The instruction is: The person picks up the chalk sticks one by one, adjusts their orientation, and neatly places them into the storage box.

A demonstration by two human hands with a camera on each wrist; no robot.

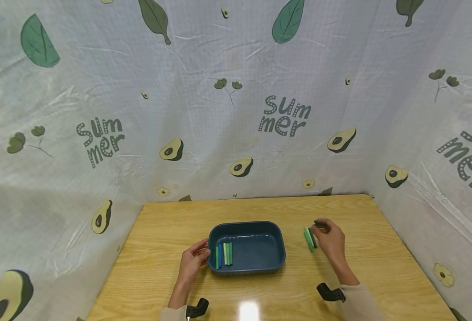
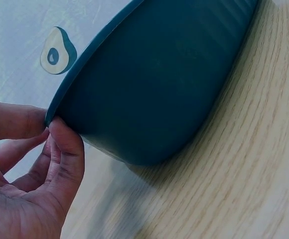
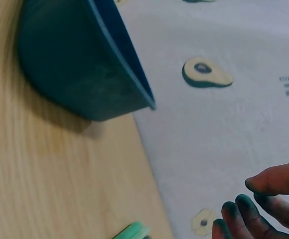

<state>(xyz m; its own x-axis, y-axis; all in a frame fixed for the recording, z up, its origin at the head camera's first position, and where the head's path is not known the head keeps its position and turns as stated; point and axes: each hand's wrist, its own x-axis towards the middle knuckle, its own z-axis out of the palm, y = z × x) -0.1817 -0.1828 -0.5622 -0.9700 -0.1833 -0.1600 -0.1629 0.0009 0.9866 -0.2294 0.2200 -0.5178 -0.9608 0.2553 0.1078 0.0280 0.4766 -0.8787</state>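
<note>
Tray (image 1: 257,252) pinched by left hand (image 1: 192,262); right hand (image 1: 332,240) loosely curled.

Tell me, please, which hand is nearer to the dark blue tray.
The left hand: its grip pinches the left rim of the dark blue tray. The right hand is apart from it, over on the right, beside green sticks.
</note>
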